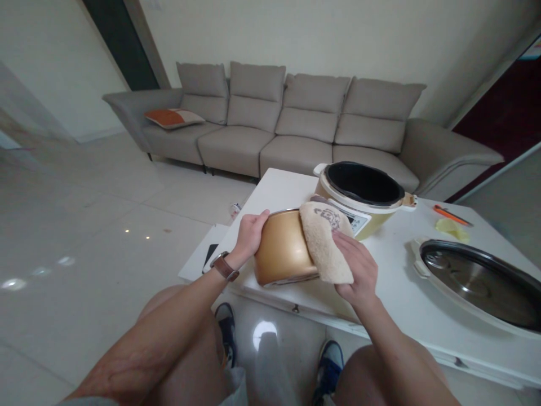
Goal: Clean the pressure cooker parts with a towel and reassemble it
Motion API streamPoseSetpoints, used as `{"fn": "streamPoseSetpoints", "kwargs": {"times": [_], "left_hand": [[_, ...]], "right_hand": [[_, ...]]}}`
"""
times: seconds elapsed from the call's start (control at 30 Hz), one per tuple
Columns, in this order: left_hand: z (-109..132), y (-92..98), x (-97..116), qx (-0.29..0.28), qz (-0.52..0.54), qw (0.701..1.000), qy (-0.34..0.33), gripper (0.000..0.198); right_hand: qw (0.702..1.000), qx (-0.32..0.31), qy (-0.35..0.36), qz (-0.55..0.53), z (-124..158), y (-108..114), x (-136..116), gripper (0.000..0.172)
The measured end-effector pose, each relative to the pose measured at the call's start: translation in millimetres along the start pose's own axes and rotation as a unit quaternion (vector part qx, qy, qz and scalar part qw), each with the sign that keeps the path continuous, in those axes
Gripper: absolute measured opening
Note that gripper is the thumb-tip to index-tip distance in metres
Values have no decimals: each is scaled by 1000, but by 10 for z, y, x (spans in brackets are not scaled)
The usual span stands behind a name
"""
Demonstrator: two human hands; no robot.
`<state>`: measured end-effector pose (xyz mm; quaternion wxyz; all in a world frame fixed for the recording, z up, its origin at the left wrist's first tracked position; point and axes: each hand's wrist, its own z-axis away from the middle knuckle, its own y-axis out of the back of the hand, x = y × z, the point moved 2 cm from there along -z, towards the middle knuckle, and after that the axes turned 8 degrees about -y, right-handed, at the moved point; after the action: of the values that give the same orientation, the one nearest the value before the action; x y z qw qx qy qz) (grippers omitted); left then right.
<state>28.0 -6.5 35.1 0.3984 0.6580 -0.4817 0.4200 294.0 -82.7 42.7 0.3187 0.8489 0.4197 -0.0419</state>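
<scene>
Here, illegible print (328, 217) on cloth (326, 254)

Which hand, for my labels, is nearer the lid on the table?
Right. The right hand, holding the cloth, is left of the lid; the left hand, on the gold pot, is farther left.
</scene>
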Motion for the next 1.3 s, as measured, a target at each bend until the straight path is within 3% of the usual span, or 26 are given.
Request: {"fn": "streamPoseSetpoints", "kwargs": {"times": [0.07,0.17,0.37,0.47,0.93,1.3], "left_hand": [[-13,2,-10,-1,-2,1000,5,56],[-39,9,-38,8,-7,1000,9,53],[-51,25,-80,17,6,1000,11,49],[-36,36,-127,29,9,1000,8,47],[7,-4,-463,77,78,994,-8,41],[-5,-66,-342,74,23,997,-13,44]], "right_hand": [[1000,-10,11,-10,-24,2,-35,57],[999,6,-39,-15,-12,-30,15,60],[959,21,-281,-23,69,-104,261,38],[937,25,-344,-59,55,-118,303,35],[926,38,-366,-80,20,-95,290,34],[920,48,-380,-79,42,-79,345,35]]}}
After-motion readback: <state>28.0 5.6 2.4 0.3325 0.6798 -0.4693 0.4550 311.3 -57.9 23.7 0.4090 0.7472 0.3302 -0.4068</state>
